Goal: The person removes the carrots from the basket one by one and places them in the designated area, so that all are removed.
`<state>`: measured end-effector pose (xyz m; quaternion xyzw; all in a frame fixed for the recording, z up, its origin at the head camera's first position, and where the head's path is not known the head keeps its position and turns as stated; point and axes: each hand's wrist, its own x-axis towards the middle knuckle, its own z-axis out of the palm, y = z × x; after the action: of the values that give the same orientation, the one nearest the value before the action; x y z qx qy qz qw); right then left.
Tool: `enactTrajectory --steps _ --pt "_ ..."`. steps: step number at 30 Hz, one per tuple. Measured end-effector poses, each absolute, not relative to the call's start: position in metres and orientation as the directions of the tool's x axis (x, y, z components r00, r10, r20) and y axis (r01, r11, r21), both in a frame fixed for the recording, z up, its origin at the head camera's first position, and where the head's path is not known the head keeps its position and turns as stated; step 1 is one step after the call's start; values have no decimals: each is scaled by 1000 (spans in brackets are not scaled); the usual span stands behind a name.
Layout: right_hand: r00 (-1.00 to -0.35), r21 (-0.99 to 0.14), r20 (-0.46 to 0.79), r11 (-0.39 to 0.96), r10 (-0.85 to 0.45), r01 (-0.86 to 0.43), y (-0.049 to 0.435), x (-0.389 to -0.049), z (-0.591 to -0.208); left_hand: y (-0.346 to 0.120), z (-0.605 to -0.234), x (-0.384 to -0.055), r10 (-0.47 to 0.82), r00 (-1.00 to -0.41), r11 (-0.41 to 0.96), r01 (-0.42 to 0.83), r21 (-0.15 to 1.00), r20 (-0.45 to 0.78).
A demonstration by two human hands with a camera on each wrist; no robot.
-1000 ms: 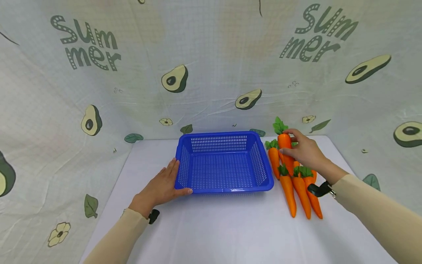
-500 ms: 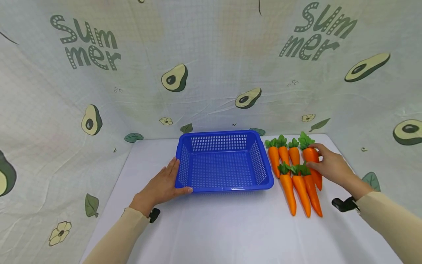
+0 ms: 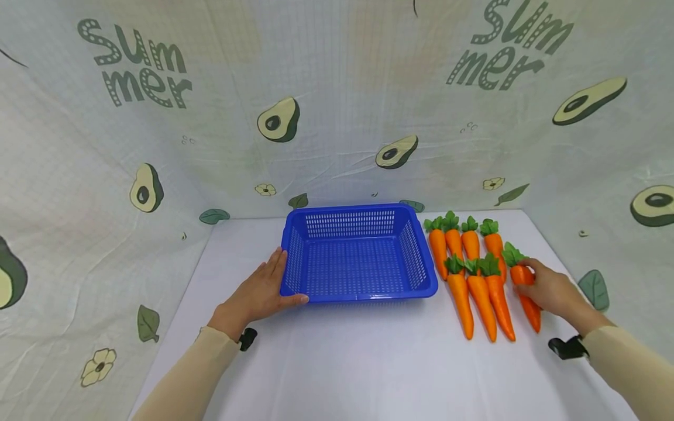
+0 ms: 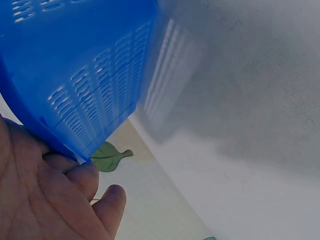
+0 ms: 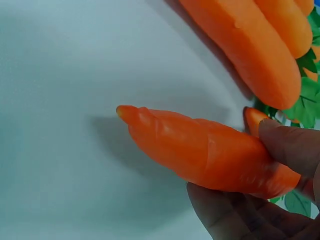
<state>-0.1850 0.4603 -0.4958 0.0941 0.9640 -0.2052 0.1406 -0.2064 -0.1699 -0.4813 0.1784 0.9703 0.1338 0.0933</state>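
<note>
My left hand (image 3: 255,295) rests on the near left corner of a blue plastic basket (image 3: 363,297), its fingers lying straight along the left rim and its thumb on the front rim. The left wrist view shows the basket's slotted side (image 4: 95,75) above the palm. Nothing lies inside the basket. To the right, my right hand (image 3: 555,289) holds an orange carrot (image 3: 530,313) with a green leafy top, between thumb and fingers. In the right wrist view the held carrot (image 5: 185,145) points its tip away from the hand, over its own shadow.
Beside the basket, several carrots lie in a back row (image 3: 438,251), with three more carrots (image 3: 480,304) in front, overlapping them. The white table (image 3: 337,362) meets a cloth backdrop (image 3: 337,117) printed with avocados and "summer".
My right hand has carried a carrot from above the pile and laid it at the back row's right, then moved nearer and right with another carrot. The left hand keeps its place.
</note>
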Motion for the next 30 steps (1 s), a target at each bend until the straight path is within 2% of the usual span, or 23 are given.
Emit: enactTrajectory --steps 12,18,30 --pt "-944 -339 -312 915 113 221 469 -185 -504 -168 -477 -209 368 -920 902 317 295 -137" --pt "-935 -353 -339 908 100 226 467 -185 -506 -169 -480 -206 356 -923 905 302 299 -145" --pt "-945 -366 -319 910 76 197 467 -182 -505 -168 -478 -206 369 -920 901 321 291 -129"
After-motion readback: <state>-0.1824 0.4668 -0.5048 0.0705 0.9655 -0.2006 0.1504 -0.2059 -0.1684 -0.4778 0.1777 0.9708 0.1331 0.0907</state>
